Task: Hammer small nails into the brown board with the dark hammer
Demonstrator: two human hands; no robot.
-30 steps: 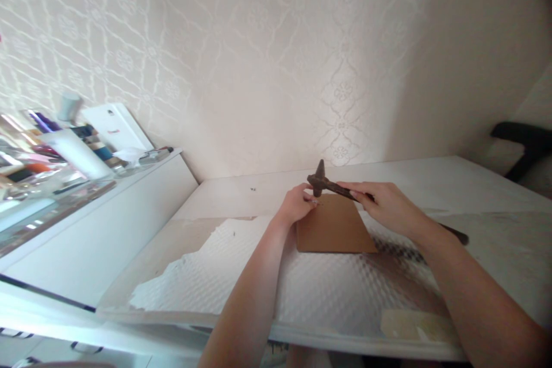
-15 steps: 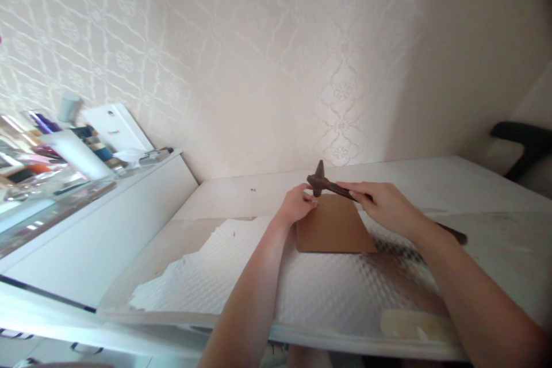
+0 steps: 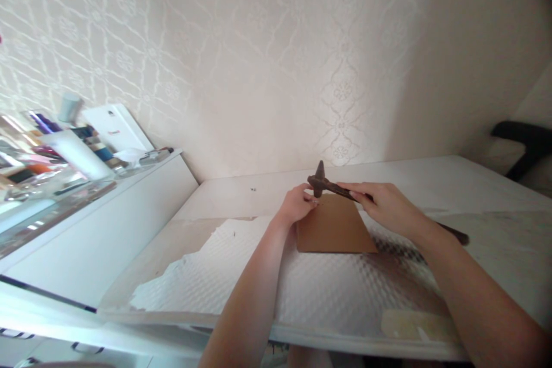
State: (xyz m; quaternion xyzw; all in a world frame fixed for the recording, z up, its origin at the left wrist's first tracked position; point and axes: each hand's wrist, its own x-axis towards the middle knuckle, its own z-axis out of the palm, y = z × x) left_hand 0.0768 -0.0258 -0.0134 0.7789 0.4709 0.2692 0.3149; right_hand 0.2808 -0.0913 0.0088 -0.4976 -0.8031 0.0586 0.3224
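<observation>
The fingertips of the left hand [image 3: 295, 205] were drawn close together at the far left corner of a brown board [image 3: 334, 230], though whether they pinched anything (a small pale speck showed there) I could not tell. The right hand [image 3: 390, 204] was wrapped around the handle of a hammer [image 3: 318, 180], its fingers closed on the wood-dark shaft. The hammer's head stood upright just beside the left fingertips, over the board's far edge; whether it touched the board was unclear. A dark end, in line with the shaft, showed past the right forearm.

The board lay flat on a white quilted sheet [image 3: 207, 264], ragged along its left side, which covered part of a pale table [image 3: 276, 187]. Small dark bits [image 3: 253, 189] lay farther left on the tabletop. Beyond the table's left edge stood a white cabinet [image 3: 86, 236], crowded on top, with a white box [image 3: 118, 129] leaning near the patterned wall [image 3: 259, 69].
</observation>
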